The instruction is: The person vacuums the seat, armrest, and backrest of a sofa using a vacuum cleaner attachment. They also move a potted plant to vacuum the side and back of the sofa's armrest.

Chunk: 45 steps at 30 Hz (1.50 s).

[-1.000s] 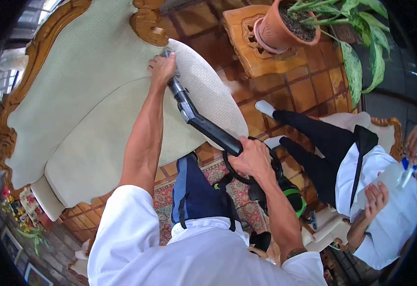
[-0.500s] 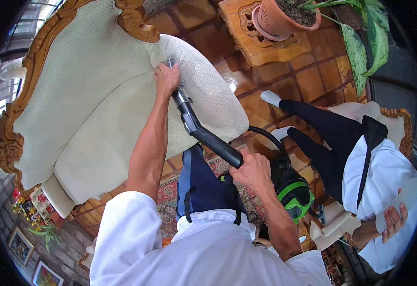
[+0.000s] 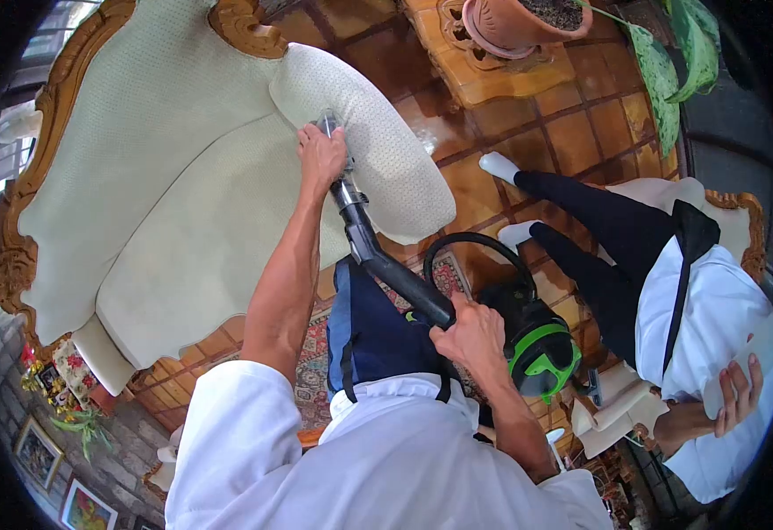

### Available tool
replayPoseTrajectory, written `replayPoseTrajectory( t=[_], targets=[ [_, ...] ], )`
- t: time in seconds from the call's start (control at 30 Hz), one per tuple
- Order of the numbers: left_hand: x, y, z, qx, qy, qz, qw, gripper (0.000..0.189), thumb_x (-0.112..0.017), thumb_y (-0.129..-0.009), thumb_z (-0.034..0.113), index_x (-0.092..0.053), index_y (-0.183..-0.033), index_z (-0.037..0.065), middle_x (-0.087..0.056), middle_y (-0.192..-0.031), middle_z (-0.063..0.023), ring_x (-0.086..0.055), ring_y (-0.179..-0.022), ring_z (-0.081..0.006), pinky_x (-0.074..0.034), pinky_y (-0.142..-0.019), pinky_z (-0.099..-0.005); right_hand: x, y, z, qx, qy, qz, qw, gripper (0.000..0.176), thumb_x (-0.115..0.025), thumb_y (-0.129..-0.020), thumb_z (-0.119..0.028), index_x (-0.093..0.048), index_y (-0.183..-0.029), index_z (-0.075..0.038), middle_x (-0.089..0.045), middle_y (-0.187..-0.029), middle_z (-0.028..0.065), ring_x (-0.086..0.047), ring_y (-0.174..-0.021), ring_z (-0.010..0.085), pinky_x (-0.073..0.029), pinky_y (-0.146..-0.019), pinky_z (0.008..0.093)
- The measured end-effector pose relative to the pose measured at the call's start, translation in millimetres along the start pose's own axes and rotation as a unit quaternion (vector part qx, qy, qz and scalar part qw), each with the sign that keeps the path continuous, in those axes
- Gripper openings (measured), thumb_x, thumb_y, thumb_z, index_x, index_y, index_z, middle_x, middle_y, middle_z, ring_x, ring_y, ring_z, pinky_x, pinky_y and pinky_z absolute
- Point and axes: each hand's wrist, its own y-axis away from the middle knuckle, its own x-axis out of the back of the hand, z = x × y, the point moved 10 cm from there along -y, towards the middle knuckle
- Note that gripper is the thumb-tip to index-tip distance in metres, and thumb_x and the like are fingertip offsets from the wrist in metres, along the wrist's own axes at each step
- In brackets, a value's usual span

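Observation:
A black vacuum wand [image 3: 391, 269] runs diagonally from the sofa's armrest down toward my body. My left hand [image 3: 323, 157] is closed round its upper end, just behind the clear nozzle [image 3: 326, 121], which rests against the inner side of the cream armrest [image 3: 369, 132]. Lower down, my right hand [image 3: 472, 336] wraps round the wand's curved handle end. The cream sofa [image 3: 201, 221] has a carved wooden frame. Beside my right forearm stands a green and black vacuum body [image 3: 545, 353], with a black hose [image 3: 479, 237] arching out of it.
At the right a person in a white top [image 3: 696, 318] sits on a chair, holding a pale flat object. A wooden stand [image 3: 501, 84] bears a potted plant [image 3: 528, 26]. Below lie a patterned rug [image 3: 316, 358] and floor tiles [image 3: 572, 132].
The nozzle and both my hands have shifted slightly down and right, with the nozzle lower along the armrest. More of the hose's arch shows beside the sofa. The view has moved a little.

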Motion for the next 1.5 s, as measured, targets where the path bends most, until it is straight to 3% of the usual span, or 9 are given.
replayPoseTrajectory(
  t=[0.23, 0.47, 0.73, 1.17, 1.5],
  targets=[
    [-9.6, 25.4, 1.1, -0.005, 0.0, -0.011, 1.0, 0.058, -0.059, -0.094, 0.036, -0.045, -0.123, -0.014, -0.048, -0.13, -0.0338, -0.047, -0.124, -0.0484, -0.035, -0.108, -0.0535, -9.0, 24.6, 6.6, 0.009, 0.013, 0.007, 1.0, 0.038, -0.076, -0.069, -0.028, -0.06, -0.09, 0.001, -0.07, -0.08, 0.0232, -0.07, -0.078, 0.0411, -0.056, -0.073, 0.0494],
    [-20.3, 55.6, 2.8, -0.014, 0.003, -0.016, 1.0, 0.058, -0.059, -0.094, 0.034, -0.045, -0.123, -0.014, -0.048, -0.128, -0.033, -0.047, -0.122, -0.0489, -0.035, -0.108, -0.0541, -20.7, 48.7, 25.7, -0.01, 0.006, -0.008, 1.0, 0.042, -0.076, -0.069, -0.028, -0.062, -0.096, 0.001, -0.071, -0.085, 0.0232, -0.07, -0.079, 0.0402, -0.056, -0.074, 0.0489],
    [-35.8, 80.4, -0.4, -0.025, 0.011, -0.022, 0.999, 0.061, -0.057, -0.094, 0.032, -0.041, -0.127, -0.017, -0.044, -0.133, -0.0377, -0.044, -0.126, -0.0517, -0.032, -0.11, -0.0543, -37.5, 71.2, 46.8, -0.027, 0.013, -0.027, 0.999, 0.046, -0.076, -0.069, -0.027, -0.064, -0.102, 0.002, -0.071, -0.086, 0.023, -0.07, -0.08, 0.0412, -0.056, -0.074, 0.0491],
    [-57.0, 133.6, 1.4, -0.057, 0.014, -0.031, 0.998, 0.055, -0.059, -0.093, 0.03, -0.042, -0.121, -0.014, -0.045, -0.126, -0.0344, -0.045, -0.121, -0.0514, -0.034, -0.107, -0.0558, -61.3, 118.5, 74.5, -0.027, -0.016, 0.016, 0.999, 0.042, -0.076, -0.067, -0.028, -0.064, -0.093, 0.002, -0.071, -0.085, 0.0244, -0.07, -0.082, 0.0397, -0.055, -0.078, 0.0476],
    [-84.2, 175.2, -5.9, -0.04, 0.018, -0.047, 0.998, 0.06, -0.061, -0.093, 0.028, -0.037, -0.129, -0.014, -0.038, -0.137, -0.0374, -0.04, -0.126, -0.0555, -0.033, -0.109, -0.0584, -74.8, 149.4, 100.9, -0.053, 0.013, 0.001, 0.998, 0.039, -0.074, -0.067, -0.027, -0.065, -0.092, 0.001, -0.072, -0.086, 0.0219, -0.07, -0.077, 0.0387, -0.057, -0.073, 0.0465]
  ],
)
